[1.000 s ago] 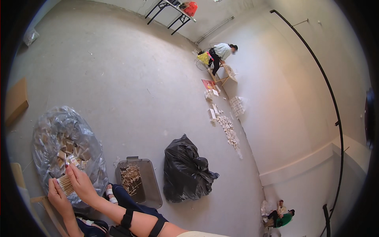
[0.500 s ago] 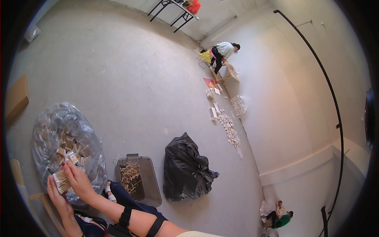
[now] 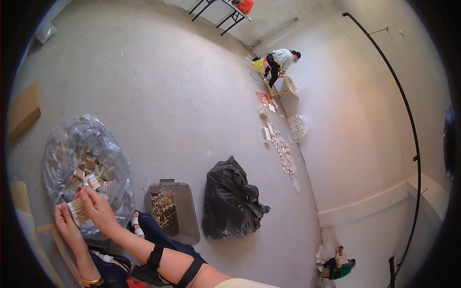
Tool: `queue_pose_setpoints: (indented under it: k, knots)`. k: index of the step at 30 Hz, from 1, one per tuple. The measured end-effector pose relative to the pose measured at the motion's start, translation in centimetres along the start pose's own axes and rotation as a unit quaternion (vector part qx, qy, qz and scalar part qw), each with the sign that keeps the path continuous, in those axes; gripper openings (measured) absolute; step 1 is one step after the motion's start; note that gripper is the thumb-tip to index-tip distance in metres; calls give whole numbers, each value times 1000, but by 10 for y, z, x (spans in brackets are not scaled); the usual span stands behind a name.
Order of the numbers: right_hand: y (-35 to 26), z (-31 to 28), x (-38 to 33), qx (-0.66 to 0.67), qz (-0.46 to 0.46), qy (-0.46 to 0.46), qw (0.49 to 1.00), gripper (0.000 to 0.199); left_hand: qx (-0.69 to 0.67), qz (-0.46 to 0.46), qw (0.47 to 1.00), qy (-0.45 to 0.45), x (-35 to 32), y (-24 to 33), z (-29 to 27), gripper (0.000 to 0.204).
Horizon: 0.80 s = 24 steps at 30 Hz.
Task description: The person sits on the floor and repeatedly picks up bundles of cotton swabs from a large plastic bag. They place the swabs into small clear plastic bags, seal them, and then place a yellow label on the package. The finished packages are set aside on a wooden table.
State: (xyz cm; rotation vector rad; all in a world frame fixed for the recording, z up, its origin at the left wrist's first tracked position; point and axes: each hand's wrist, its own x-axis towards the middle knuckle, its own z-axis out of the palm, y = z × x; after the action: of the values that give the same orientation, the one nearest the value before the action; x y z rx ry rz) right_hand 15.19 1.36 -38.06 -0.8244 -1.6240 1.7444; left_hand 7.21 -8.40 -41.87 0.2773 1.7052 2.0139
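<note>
A bundle of cotton swabs [image 3: 79,214], pale wooden sticks with white tips, is held between my two hands over a large clear plastic bag. My left hand [image 3: 68,228] grips its lower left side, fingers closed round the edge. My right hand [image 3: 100,211] presses against its right side, with thumb and fingers closed at the upper end and a dark red nail showing. Part of the bundle is hidden behind the fingers. Below and beyond the hands, the clear plastic bag [image 3: 116,165] lies open, with many small packs of swabs [image 3: 93,181] in it.
Right of my feet stands a grey plastic bin [image 3: 185,211] with loose swabs [image 3: 163,206]. Beside it sits a tied black bag [image 3: 225,201]. Scattered white packs [image 3: 284,156] lie along the wall. One person [image 3: 281,62] bends at a wooden stand; others [image 3: 342,266] sit lower right. A cardboard box [image 3: 25,110] is far left.
The whole view has shifted slightly, so the bin, bags and far wall lie a little more to the right. Both hands stay on the swab bundle, its angle little changed.
</note>
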Motion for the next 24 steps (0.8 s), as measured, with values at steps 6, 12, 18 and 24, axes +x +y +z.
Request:
queue_pose_setpoints:
  k: [6,12,18,24]
  knots:
    - [-2,-9,0,-24,30,26,999,32,84,34,996,-2,-5,8,12,21]
    - [1,-7,0,-108,48,43,992,35,199,84,976,1,-2,18,7,22]
    - [-5,-13,1,67,116,32,991,29,44,-97,994,16,-7,56,21,34]
    - [-11,-13,2,64,129,25,989,31,32,-56,998,8,-10,50,11,39]
